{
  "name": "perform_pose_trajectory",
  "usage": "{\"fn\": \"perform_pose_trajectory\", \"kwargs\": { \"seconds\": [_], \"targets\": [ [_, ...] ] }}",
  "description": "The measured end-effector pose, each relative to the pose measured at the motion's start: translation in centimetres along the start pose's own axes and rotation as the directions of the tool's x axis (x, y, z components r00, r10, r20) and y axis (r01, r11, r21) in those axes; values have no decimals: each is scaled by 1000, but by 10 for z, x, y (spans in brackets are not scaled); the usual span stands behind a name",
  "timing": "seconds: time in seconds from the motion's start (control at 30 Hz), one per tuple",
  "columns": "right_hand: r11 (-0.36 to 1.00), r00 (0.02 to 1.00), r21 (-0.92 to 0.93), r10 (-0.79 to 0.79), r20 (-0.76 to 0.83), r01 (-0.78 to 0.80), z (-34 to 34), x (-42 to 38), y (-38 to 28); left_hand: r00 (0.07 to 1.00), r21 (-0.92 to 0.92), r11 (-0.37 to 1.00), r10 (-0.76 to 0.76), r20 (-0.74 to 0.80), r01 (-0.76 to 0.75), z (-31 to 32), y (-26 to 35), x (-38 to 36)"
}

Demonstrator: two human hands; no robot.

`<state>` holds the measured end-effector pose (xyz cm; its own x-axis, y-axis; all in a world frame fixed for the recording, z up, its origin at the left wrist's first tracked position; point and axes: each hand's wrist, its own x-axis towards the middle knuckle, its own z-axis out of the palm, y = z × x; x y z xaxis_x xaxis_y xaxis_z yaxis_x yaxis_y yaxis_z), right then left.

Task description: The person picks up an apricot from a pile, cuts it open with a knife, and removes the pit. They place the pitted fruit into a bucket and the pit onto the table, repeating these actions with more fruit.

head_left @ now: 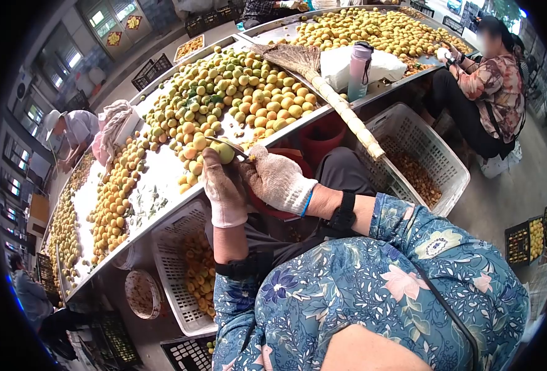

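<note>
A green-yellow fruit (225, 152) is held in my gloved left hand (221, 188), near the table's front edge. Close beside it, my gloved right hand (276, 179) is closed around a small knife (229, 143), whose blade reaches over the top of the fruit. Both gloves are whitish, with brown stains on the fingers. Beyond my hands, many green and orange-yellow fruits (273, 108) lie heaped on the metal table (159, 213). Below my hands, a red bucket (267, 201) is partly hidden by them.
A straw broom (341, 106) lies across the table edge beside a bottle (358, 71). White crates (183, 303) of cut fruit stand on both sides of my legs. Another person (493, 86) sits at the right, and a person in a hat (75, 130) is at the left.
</note>
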<state>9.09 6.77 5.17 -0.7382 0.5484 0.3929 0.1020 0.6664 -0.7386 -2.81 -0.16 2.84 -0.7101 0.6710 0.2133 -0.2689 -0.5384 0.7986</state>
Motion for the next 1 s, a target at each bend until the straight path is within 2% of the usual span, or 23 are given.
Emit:
{"fn": "perform_pose_trajectory", "kwargs": {
  "seconds": [0.07,0.1,0.13,0.17,0.27,0.33,0.4,0.43,0.6,0.63,0.67,0.7,0.73,0.8,0.87,0.93,1.0],
  "targets": [
    [998,998,1,55,19,-55,-5,4,-3,1000,25,1000,-9,10,9,-2,-2,3],
    [998,993,7,64,94,-65,-11,10,-5,991,366,922,135,-4,-125,-1,-2,3],
    [997,983,14,72,170,-75,-16,15,-6,961,662,715,274,33,-227,1,0,3],
    [999,982,18,28,187,-32,-15,18,-1,961,664,712,275,38,-230,6,1,2],
    [997,965,24,62,257,-70,-14,16,-11,950,273,920,306,-56,-281,27,2,-7],
    [999,979,21,36,200,-41,-10,9,-18,960,237,933,281,-7,-272,27,4,-9],
    [995,985,-23,101,143,-99,-10,1,-26,985,-54,998,32,-168,-42,28,5,-10],
    [998,991,-21,59,116,-56,-2,0,-18,971,-121,992,-56,-232,29,27,5,-7],
    [992,984,-41,123,128,-119,-8,0,-14,960,-142,979,-176,-216,148,12,-2,-3],
    [992,979,-39,127,157,-122,-10,3,-13,991,201,979,59,-122,-33,8,-1,-4],
    [991,974,-35,131,187,-126,-11,5,-13,968,496,835,248,46,-238,7,0,-6],
    [994,975,-21,105,193,-103,-9,6,-12,974,354,911,227,2,-213,15,4,-9],
    [994,975,-19,109,194,-107,-6,6,-12,975,356,911,222,2,-208,19,7,-11],
    [999,988,-28,48,148,-44,0,2,-15,970,210,948,244,3,-239,24,10,-15],
    [997,984,-29,77,160,-74,4,-1,-17,969,209,948,249,-10,-241,1,-5,-8],
    [994,984,-69,92,153,-82,7,-2,-15,983,49,995,91,-162,-84,13,-3,-12],
    [994,989,-80,78,127,-68,9,-3,-10,978,74,993,107,-178,-95,14,-4,-10]
  ]
}}
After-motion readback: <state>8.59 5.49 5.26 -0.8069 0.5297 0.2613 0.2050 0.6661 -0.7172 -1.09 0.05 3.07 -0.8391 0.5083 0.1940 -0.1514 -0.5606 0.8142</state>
